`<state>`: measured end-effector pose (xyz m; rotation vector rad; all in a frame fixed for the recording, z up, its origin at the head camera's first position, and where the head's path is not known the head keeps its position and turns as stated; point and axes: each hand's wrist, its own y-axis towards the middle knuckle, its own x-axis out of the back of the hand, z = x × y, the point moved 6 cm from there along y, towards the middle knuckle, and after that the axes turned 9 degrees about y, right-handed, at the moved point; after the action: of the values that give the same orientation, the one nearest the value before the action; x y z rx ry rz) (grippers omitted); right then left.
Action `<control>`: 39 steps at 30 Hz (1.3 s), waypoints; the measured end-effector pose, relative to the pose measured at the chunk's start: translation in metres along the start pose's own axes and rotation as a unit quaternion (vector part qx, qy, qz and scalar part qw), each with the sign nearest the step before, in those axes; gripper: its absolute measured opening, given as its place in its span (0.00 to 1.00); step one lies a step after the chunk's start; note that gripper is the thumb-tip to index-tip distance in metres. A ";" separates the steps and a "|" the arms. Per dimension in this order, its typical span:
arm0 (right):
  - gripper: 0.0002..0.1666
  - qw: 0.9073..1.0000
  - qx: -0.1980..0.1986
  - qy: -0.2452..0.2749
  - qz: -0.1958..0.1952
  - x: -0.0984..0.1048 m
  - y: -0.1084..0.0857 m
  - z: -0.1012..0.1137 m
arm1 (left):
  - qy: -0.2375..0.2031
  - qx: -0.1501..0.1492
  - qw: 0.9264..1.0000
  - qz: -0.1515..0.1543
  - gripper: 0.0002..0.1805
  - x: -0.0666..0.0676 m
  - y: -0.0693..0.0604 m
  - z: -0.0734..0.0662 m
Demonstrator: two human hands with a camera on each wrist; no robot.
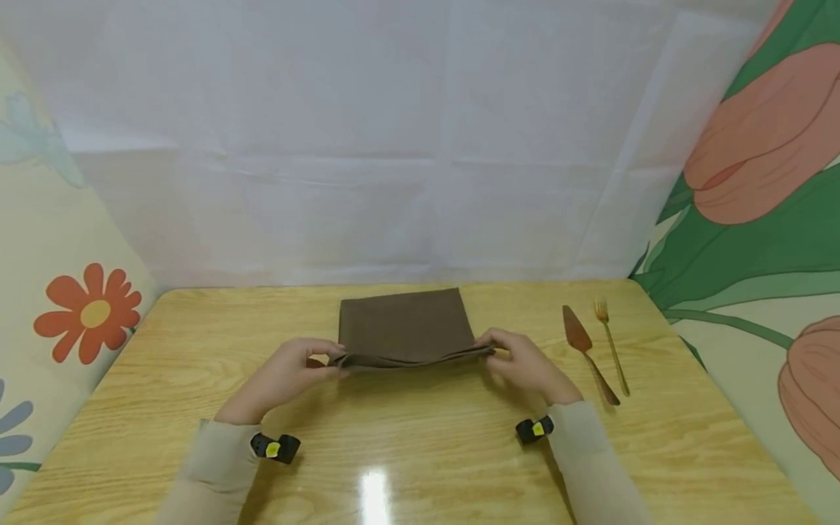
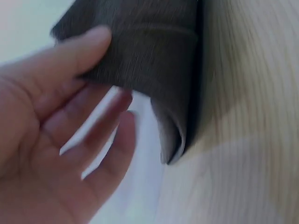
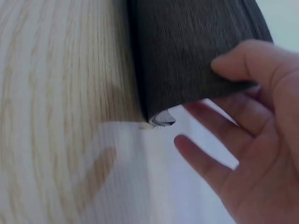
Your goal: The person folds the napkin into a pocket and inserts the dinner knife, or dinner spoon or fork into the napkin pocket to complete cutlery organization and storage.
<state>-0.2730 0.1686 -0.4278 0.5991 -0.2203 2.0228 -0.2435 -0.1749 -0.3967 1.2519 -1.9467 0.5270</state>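
Note:
A dark brown folded cloth (image 1: pixel 403 324) lies near the far side of the table, its near edge raised in layers. My left hand (image 1: pixel 298 372) pinches the left end of that edge. At the right end, my right hand (image 1: pixel 521 361) pinches the same edge between thumb and fingers. In the left wrist view the thumb presses on the cloth (image 2: pixel 145 51), and a folded layer curls beneath. From the right wrist, the cloth (image 3: pixel 191 51) bends over above the wood, with the thumb on top and the other fingers spread below.
Right of the cloth lie a copper-coloured cake server (image 1: pixel 577 332) and a thin gold fork (image 1: pixel 610 339) on the wooden table (image 1: pixel 420 437). A white sheet (image 1: pixel 394 146) hangs behind the table's far edge. Flower-printed panels (image 1: pixel 755 306) flank both sides.

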 end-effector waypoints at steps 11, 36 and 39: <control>0.09 0.997 -0.022 0.062 0.029 -0.007 0.001 -0.011 | -0.036 0.014 0.995 0.091 0.12 -0.009 -0.004 0.018; 0.12 0.983 -0.113 0.134 -0.052 -0.011 0.007 -0.031 | -0.043 0.121 0.991 0.029 0.22 -0.018 0.003 0.030; 0.12 0.980 -0.129 0.132 -0.070 -0.013 0.008 -0.032 | -0.054 0.144 0.988 0.023 0.20 -0.019 0.002 0.031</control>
<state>-0.2851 0.1675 -0.4610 0.1741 -0.2677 1.8751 -0.2521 -0.1845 -0.4310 1.4421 -2.0453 0.8030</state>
